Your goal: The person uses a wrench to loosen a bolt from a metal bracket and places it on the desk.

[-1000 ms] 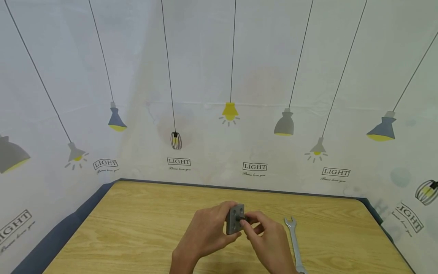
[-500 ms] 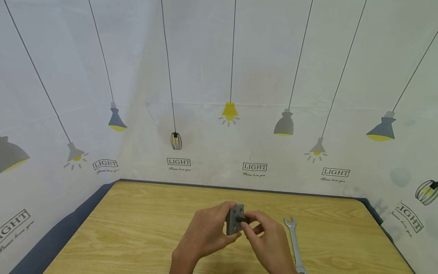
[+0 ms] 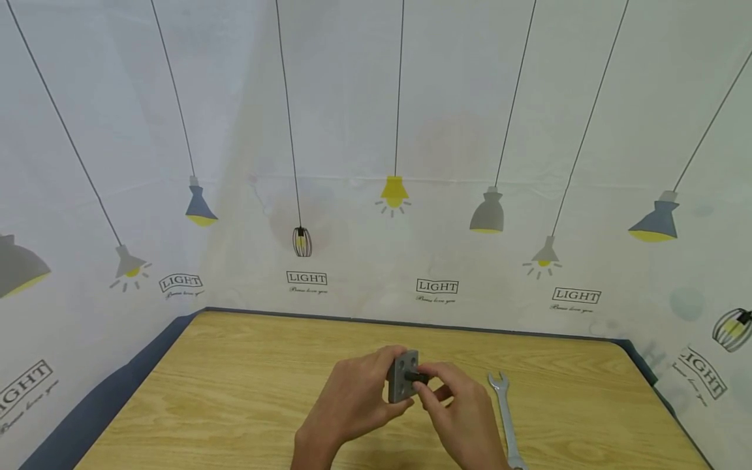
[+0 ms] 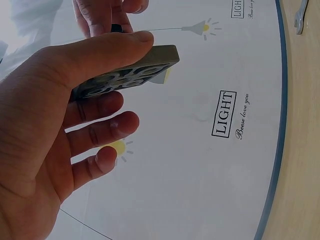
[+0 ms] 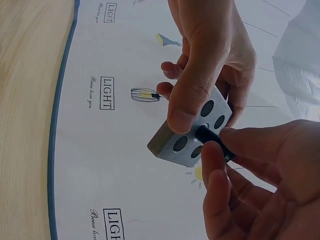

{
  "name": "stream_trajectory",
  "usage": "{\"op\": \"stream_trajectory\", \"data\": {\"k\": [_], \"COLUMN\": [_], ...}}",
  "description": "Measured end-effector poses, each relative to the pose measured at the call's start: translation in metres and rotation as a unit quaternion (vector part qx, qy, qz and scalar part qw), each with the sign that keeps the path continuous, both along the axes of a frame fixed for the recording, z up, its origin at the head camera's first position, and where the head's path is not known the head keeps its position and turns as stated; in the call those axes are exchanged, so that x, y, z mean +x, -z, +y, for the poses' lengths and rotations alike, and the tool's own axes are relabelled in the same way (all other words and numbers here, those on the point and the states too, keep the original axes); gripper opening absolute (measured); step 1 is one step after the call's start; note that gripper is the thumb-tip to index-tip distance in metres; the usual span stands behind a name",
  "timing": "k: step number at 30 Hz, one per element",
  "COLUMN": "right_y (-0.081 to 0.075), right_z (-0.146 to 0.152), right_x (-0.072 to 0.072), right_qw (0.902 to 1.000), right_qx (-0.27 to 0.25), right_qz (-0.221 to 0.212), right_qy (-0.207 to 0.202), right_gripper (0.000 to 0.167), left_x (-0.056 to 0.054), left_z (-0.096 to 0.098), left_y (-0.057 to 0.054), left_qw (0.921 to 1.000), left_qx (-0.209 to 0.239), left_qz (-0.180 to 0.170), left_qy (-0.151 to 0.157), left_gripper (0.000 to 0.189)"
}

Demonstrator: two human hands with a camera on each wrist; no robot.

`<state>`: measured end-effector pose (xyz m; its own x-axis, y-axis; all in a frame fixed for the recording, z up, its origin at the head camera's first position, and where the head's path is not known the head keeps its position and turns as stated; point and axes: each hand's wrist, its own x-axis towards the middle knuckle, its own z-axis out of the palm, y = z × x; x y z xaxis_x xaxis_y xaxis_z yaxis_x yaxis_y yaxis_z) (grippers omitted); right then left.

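Note:
My left hand [image 3: 360,395] holds a grey metal block [image 3: 400,386] by its edges, above the table. Several round holes show in the block's face [image 5: 181,144] in the right wrist view. A black threaded bolt [image 5: 206,134] sticks out from the middle of that face. With thumb and fingertips my right hand [image 3: 461,408] pinches the bolt's outer end, so its head is mostly covered. In the left wrist view the block's other side [image 4: 125,80] has a recessed pattern, and the remaining fingers are spread below it.
An open-ended wrench [image 3: 504,411] lies on the wooden table [image 3: 235,391], right of my right hand. Behind the table hangs a white sheet [image 3: 352,130] printed with lamps. Dark blue edging [image 3: 276,314] runs along the table's far side.
My right thumb has shifted slightly down and off the bolt's shaft, so more of the bolt shows. The left hand, block and wrench stay in place.

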<state>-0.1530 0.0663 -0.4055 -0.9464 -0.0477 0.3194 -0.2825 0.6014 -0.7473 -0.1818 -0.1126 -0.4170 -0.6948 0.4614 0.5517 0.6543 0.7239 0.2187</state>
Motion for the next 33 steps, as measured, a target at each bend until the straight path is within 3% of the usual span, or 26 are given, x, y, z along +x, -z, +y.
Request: {"op": "stream_trajectory", "data": {"k": [21,33], "right_y": [0.0001,0.001], "right_z": [0.0005,0.0009], "right_x": [-0.0016,-0.0028], "right_qw": [0.998,0.9966], "right_qx": [0.035,0.042], "right_qz": [0.052,0.071], "right_qy": [-0.001,-0.003], "right_gripper": [0.026,0.031], "left_x": [-0.0004,-0.0004], "left_z": [-0.0017,-0.0019], "left_y": [-0.0003,-0.0019], "left_qw": [0.9998,1.0], "left_qx": [-0.005,-0.003], "left_qz": [0.018,-0.004], "left_qy": [-0.004,-0.004], "left_gripper": [0.064,0.065]}}
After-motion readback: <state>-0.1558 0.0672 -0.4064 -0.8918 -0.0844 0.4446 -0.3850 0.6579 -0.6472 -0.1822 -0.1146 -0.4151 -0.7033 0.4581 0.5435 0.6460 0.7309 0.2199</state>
